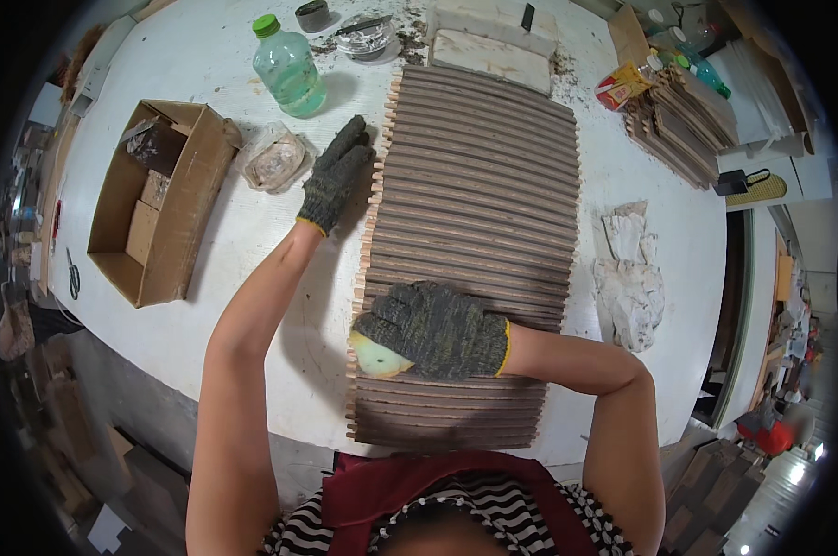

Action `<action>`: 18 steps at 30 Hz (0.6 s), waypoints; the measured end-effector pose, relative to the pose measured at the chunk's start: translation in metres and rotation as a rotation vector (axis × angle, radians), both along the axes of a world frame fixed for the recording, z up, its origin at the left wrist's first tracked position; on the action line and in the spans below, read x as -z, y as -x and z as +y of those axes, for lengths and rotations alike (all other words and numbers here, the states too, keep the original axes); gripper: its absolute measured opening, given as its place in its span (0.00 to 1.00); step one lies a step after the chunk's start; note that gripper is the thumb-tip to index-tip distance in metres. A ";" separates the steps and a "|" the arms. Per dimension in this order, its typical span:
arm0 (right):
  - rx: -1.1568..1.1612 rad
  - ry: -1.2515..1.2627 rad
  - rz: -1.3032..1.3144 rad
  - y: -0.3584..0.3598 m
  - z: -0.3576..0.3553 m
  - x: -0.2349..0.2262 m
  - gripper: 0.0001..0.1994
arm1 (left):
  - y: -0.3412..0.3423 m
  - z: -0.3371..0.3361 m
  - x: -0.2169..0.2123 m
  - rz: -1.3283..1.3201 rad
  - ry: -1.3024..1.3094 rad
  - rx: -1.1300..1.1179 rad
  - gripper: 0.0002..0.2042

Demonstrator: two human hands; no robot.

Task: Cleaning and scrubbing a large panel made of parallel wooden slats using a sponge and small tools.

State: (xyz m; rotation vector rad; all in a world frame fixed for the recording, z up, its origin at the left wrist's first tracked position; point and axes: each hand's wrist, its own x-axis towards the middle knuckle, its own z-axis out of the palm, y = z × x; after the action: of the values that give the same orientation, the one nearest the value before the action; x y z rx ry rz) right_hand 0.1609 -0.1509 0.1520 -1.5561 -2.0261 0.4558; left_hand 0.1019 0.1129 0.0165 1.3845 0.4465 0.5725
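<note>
A long row of brown wooden strips (pixel 475 204), packed side by side with uneven light ends, lies on the white table in front of me. My right hand (pixel 442 332), in a dark grey knitted glove, rests on the near part of the strips. It is closed on a pale yellow-green sponge (pixel 379 358) pressed against them at their left side. My left hand (pixel 337 176), in a matching glove, lies along the left edge of the strips. Its fingers are stretched forward and I see nothing held in it.
Left of the strips are an open cardboard box (pixel 206 153), a crumpled clear plastic wrap (pixel 272 159) and a green-capped bottle (pixel 291 69). A white block (pixel 493 56) sits at the far end. Stained cloths (pixel 628 287) and stacked boards (pixel 679 120) are at right; scissors (pixel 73 274) at far left.
</note>
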 end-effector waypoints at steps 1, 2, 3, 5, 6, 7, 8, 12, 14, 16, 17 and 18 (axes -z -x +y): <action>-0.069 0.160 0.016 0.002 -0.003 0.005 0.29 | 0.005 -0.011 0.008 0.002 0.007 0.016 0.26; 0.079 -0.022 -0.008 -0.012 -0.003 0.014 0.29 | 0.024 -0.013 0.008 -0.025 0.014 0.011 0.25; 0.234 -0.199 -0.032 -0.046 -0.004 0.030 0.29 | 0.040 -0.017 0.008 -0.055 0.025 0.011 0.24; 0.635 -0.232 -0.311 -0.127 -0.007 0.037 0.29 | 0.076 -0.031 -0.001 0.012 -0.163 0.017 0.24; 0.756 -0.325 -0.409 -0.167 -0.018 0.031 0.30 | 0.089 -0.042 -0.004 0.034 -0.311 0.037 0.24; 0.948 -0.131 -0.487 -0.212 -0.033 0.030 0.30 | 0.096 -0.055 -0.006 0.045 -0.456 0.066 0.24; 0.947 -0.131 -0.481 -0.209 -0.035 0.029 0.30 | 0.113 -0.064 -0.006 0.050 -0.458 0.065 0.24; 0.620 -0.321 -0.303 -0.123 -0.056 0.033 0.35 | 0.149 -0.094 -0.014 0.089 -0.189 0.044 0.24; 0.270 -0.095 0.004 -0.031 -0.069 0.039 0.28 | 0.159 -0.104 -0.021 0.142 -0.145 0.017 0.25; -0.069 -0.070 -0.185 0.024 -0.062 0.017 0.28 | 0.168 -0.105 -0.009 0.107 -0.128 -0.007 0.25; -0.061 -0.072 -0.183 0.014 -0.064 0.019 0.28 | 0.171 -0.106 -0.005 0.066 -0.106 -0.037 0.25; 0.110 -0.118 -0.169 -0.011 -0.066 0.026 0.29 | 0.170 -0.110 -0.008 0.061 -0.137 -0.052 0.24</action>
State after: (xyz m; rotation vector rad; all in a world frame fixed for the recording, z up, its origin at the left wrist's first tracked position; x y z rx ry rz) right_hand 0.1720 -0.2173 0.1264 -1.6717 -2.0377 0.1640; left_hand -0.0685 0.0032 0.0249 1.5283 0.5008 0.6133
